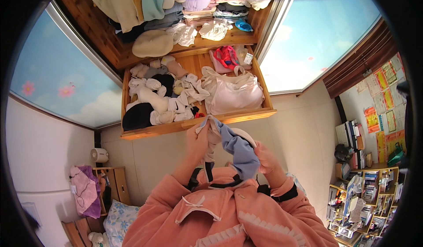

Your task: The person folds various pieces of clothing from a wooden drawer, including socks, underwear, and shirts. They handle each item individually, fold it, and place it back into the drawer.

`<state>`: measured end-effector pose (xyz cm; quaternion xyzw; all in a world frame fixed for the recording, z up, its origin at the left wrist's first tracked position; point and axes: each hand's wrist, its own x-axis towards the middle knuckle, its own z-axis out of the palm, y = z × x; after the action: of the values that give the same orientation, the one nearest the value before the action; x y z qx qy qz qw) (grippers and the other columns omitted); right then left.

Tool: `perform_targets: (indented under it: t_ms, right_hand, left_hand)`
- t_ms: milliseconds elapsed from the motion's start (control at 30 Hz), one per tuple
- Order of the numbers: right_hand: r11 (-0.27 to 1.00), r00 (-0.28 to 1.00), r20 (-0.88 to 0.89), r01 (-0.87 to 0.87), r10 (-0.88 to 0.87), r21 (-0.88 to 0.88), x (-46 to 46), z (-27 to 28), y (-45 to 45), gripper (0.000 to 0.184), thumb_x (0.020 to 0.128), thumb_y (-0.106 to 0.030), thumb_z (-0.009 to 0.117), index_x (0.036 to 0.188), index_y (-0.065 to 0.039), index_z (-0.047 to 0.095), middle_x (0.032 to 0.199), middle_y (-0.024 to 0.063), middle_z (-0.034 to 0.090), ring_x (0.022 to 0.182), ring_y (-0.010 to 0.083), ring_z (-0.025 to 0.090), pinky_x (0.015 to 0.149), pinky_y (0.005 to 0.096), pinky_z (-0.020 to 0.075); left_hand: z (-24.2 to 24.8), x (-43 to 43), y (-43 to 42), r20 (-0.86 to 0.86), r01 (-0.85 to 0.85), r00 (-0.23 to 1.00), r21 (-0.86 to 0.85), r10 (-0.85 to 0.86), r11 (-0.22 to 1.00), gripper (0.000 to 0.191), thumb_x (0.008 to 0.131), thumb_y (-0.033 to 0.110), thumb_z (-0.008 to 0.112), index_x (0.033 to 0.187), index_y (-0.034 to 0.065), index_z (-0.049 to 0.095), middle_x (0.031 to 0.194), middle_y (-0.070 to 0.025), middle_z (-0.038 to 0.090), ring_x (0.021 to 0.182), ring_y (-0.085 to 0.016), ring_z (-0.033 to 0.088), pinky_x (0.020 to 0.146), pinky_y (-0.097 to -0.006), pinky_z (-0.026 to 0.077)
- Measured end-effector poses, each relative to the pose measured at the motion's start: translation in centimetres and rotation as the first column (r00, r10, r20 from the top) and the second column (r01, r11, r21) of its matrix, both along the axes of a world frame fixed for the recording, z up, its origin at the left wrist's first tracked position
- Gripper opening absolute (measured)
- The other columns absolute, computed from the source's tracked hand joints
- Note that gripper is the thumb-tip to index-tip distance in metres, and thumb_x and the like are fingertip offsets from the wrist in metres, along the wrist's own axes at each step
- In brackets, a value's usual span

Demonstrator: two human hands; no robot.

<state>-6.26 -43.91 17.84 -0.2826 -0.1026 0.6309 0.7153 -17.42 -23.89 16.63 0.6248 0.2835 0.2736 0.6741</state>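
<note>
A blue cloth garment with pale lining and dark edging [243,152] hangs between my two hands, just in front of an open wooden drawer [231,117]. My left hand [198,142] grips its pale end near the drawer front. At the other side my right hand [265,157] pinches its edge. Rolled socks and small cloth items [153,98] fill the drawer's left part, beside a black rounded cloth item [138,116]. Pale padded bras [236,93] lie in the right part, with a red strappy item [226,57] behind them.
Folded clothes [198,15], a beige beret-like item [152,44] and a blue item [243,25] occupy the wardrobe shelf above the drawer. Sliding doors [66,71] flank it. A crowded bookshelf [370,194] stands at right; a floral pillow [120,219] and a small wooden cabinet [119,185] are at left.
</note>
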Motion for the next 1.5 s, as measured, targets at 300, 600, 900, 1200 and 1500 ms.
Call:
perform_targets:
  t_ms: [300, 600, 900, 1200, 1500]
  right_hand:
    - [0.958, 0.975, 0.188, 0.161, -0.117, -0.237, 0.4, -0.6, 1.1, 0.066, 0.09, -0.046, 0.053, 0.134, 0.0, 0.036, 0.117, 0.0117, 0.056, 0.102, 0.0186, 0.057, 0.087, 0.0317, 0.0484]
    - [0.802, -0.49, 0.852, 0.576, 0.185, 0.157, -1.8, 1.7, 3.9, 0.071, 0.065, -0.008, 0.078, 0.125, -0.006, 0.041, 0.128, 0.0198, 0.035, 0.112, 0.0378, 0.043, 0.09, 0.0432, 0.0409]
    - [0.562, 0.319, 0.914, 0.817, -0.252, -0.13, 1.0, 0.0, 2.7, 0.019, 0.085, -0.019, 0.066, 0.096, -0.004, 0.06, 0.082, 0.0084, 0.062, 0.069, 0.0174, 0.061, 0.057, 0.0319, 0.0484]
    - [0.773, 0.859, 0.228, 0.512, -0.459, -0.375, 1.9, -0.2, 2.0, 0.033, 0.088, -0.024, 0.064, 0.108, -0.001, 0.053, 0.093, 0.0097, 0.062, 0.082, 0.0157, 0.061, 0.073, 0.0276, 0.0511]
    - [0.524, 0.234, 0.969, 0.836, -0.078, -0.16, -0.3, -0.3, 3.0, 0.039, 0.081, -0.018, 0.07, 0.108, 0.001, 0.05, 0.101, 0.0111, 0.052, 0.084, 0.0133, 0.054, 0.068, 0.0237, 0.0455]
  left_hand:
    - [1.4, 0.0, 0.9, -0.078, 0.104, 0.978, -0.62, -0.193, 0.778, 0.04, 0.095, 0.047, 0.044, 0.08, 0.0111, 0.055, 0.06, -0.0023, 0.055, 0.042, -0.013, 0.049, 0.04, -0.026, 0.038]
    - [0.0, 1.4, 0.5, -0.171, -0.096, 0.985, -0.51, 0.009, 0.855, 0.048, 0.095, 0.052, 0.04, 0.083, 0.0077, 0.056, 0.056, -0.003, 0.053, 0.041, -0.012, 0.047, 0.038, -0.0264, 0.036]
    - [0.2, 0.6, 0.6, -0.218, 0.011, 0.967, -0.486, -0.134, 0.874, 0.037, 0.094, 0.04, 0.044, 0.091, 0.0059, 0.059, 0.058, -0.007, 0.058, 0.038, -0.013, 0.048, 0.034, -0.0258, 0.035]
    - [-1.7, -1.5, 0.7, 0.054, 0.117, 0.99, -0.83, -0.131, 0.545, 0.03, 0.092, 0.034, 0.045, 0.094, 0.0075, 0.058, 0.061, -0.0088, 0.058, 0.036, -0.011, 0.045, 0.034, -0.0231, 0.037]
    - [1.5, -1.1, -1.2, -0.125, -0.142, 0.988, -0.531, 0.088, 0.836, 0.029, 0.094, 0.032, 0.046, 0.094, 0.0063, 0.059, 0.061, -0.0068, 0.058, 0.042, -0.012, 0.049, 0.037, -0.0258, 0.038]
